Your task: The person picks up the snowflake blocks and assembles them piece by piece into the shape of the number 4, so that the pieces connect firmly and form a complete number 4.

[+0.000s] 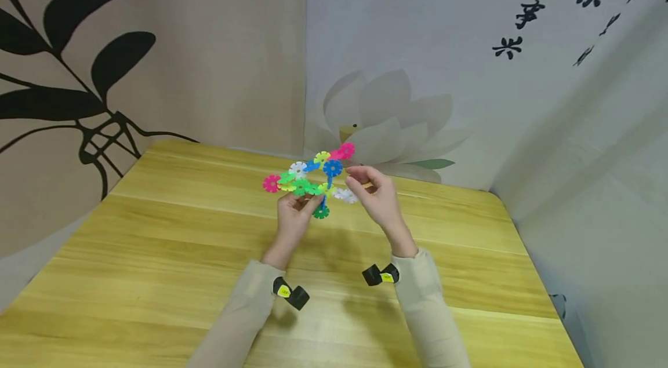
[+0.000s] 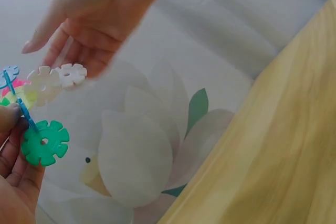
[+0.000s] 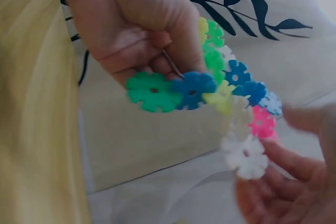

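Observation:
A chain of notched plastic flower discs (image 1: pixel 300 186), joined edge to edge in green, yellow, blue, pink and white, is held up above the table. My left hand (image 1: pixel 293 218) pinches it from below between thumb and fingers. Beside that grip, a green disc (image 2: pixel 45 143) hangs from a blue one (image 3: pixel 195 91). My right hand (image 1: pixel 380 199) is at the right end, near the white discs (image 3: pixel 245 157), its thumb and fingers apart with nothing visible between them. Whether its fingers touch a white disc I cannot tell.
Beneath the hands spreads a wooden table (image 1: pixel 156 275). Behind it hang a beige cloth with dark printed leaves (image 1: pixel 83 8) and a pale cloth with a printed lotus (image 1: pixel 386 113). Each sleeve carries a black wrist camera (image 1: pixel 298 297).

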A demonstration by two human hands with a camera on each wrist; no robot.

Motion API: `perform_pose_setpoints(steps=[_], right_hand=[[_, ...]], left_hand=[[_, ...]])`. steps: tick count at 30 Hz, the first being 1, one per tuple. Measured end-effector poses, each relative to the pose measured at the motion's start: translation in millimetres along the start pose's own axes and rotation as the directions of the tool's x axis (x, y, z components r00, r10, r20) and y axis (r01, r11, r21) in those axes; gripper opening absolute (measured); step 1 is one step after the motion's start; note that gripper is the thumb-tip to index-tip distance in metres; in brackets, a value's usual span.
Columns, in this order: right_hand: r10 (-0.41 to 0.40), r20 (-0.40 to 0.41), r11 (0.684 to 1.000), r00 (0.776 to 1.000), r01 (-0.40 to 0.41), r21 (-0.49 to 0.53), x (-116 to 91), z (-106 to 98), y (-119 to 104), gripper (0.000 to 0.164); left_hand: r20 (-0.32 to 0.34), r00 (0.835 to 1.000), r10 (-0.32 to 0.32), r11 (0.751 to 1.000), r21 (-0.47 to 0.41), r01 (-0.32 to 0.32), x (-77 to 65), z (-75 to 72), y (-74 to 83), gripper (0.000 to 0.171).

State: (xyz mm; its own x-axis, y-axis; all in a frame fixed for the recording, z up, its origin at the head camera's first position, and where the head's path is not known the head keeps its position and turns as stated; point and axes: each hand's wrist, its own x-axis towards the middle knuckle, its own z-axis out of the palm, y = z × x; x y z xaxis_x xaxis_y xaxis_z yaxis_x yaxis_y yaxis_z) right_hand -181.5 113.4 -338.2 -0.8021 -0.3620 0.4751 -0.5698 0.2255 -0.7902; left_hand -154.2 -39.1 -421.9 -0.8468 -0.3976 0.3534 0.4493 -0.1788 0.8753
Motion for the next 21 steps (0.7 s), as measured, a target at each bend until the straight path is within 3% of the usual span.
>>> perform_pose_setpoints(steps=[4, 8, 15, 21], right_hand=[[0.088, 0.142, 0.995, 0.986, -0.093, 0.03, -6.9, 0.1, 13.0, 0.03], [0.121, 0.205, 0.984, 0.971, -0.144, 0.103, -7.7, 2.7, 37.3, 0.029], [0.188, 0.182, 0.955, 0.965, -0.223, 0.195, -9.1, 6.0, 41.3, 0.023], [0.231, 0.131, 0.929, 0.964, -0.258, 0.265, -11.9, 5.8, 46.6, 0.022]], left_hand=[[0.005, 0.999, -0.032, 0.999, -0.009, 0.032, -1.0, 1.6, -1.5, 0.005], [0.021, 0.999, -0.043, 0.999, -0.008, 0.043, -1.9, 3.5, -1.7, 0.014], [0.03, 0.998, -0.064, 0.998, 0.016, 0.063, -2.1, 4.6, -2.6, 0.015], [0.087, 0.988, -0.126, 0.986, 0.123, 0.115, -1.3, 3.2, -1.6, 0.015]])
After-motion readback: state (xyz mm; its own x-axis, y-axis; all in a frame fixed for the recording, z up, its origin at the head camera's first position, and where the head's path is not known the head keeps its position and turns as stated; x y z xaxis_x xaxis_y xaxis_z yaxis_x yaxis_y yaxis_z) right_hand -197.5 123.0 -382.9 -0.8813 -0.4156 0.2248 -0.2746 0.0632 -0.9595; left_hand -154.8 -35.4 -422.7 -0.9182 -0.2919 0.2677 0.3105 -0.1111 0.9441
